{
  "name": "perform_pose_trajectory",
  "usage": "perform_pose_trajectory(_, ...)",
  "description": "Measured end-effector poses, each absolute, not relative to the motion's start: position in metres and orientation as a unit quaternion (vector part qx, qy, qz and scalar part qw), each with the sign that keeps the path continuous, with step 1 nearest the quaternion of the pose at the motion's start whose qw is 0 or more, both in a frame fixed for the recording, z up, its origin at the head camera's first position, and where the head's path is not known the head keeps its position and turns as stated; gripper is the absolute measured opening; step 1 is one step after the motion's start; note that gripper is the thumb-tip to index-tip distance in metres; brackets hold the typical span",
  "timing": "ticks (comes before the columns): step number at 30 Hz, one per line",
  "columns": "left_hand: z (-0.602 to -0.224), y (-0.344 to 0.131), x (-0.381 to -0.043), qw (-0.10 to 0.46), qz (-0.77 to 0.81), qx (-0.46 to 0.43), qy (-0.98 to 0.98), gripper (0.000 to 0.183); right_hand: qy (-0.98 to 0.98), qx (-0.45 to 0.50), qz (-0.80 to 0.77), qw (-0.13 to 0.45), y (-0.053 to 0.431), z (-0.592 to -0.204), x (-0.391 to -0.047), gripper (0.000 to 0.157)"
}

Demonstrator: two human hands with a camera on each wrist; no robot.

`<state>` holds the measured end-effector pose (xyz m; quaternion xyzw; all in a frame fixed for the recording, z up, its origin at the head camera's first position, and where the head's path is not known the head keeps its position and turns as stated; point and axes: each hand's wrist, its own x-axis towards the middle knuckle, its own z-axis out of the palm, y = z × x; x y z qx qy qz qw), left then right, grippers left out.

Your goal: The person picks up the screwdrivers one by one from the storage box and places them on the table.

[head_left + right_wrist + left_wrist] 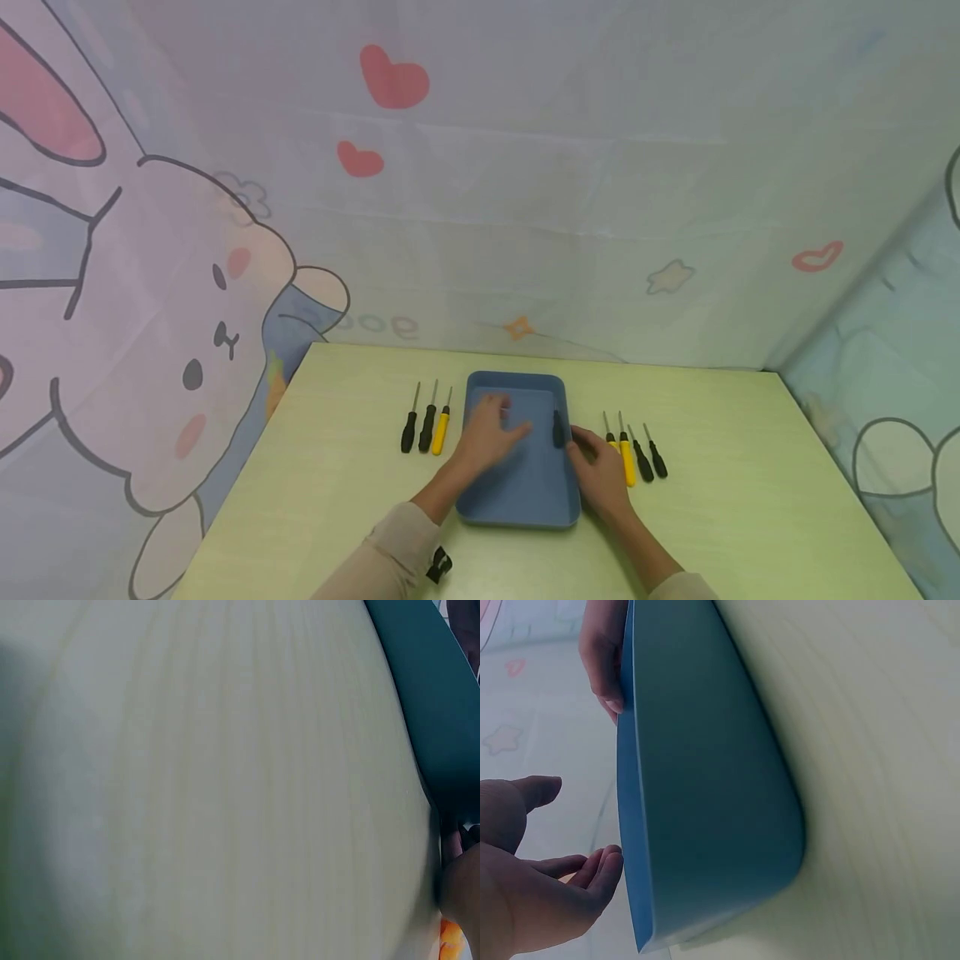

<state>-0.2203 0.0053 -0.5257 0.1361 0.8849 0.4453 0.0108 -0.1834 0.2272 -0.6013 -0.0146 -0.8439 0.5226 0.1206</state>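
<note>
My left hand hovers over the left side of a blue tray, fingers loosely bent and thumb apart, holding nothing. In the left wrist view that hand is beside the tray's rim, above its wall. My right hand grips the tray's right edge, thumb at the rim; part of its fingers is hidden. A short black-handled screwdriver lies inside the tray along the right wall, just beyond the right thumb. In the right wrist view, the hand shows only at the edge, by the tray's corner.
Left of the tray lie two black screwdrivers and a yellow-handled screwdriver. To its right, two yellow screwdrivers and two black screwdrivers lie in a row, partly behind the right hand. A small black object sits by the left sleeve.
</note>
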Motion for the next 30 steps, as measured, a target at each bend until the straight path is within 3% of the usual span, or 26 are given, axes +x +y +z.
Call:
perform_pose_trajectory(5,-0.525,0.013,-0.222,0.012,0.448,0.141,0.883,0.055,-0.843,-0.016,0.524,0.122,0.227,-0.601,-0.183,0.035)
perform_pose_trajectory(20,-0.526,0.037,-0.231,0.036,0.455,0.115,0.882,0.059,-0.841,-0.01,0.528,0.121,0.228,-0.6,-0.182,0.035)
perform_pose_trajectory(30,-0.532,0.054,-0.246,0.035,0.425,0.118,0.897,0.046,-0.837,-0.009,0.533,0.121,0.227,-0.599,-0.182,0.034)
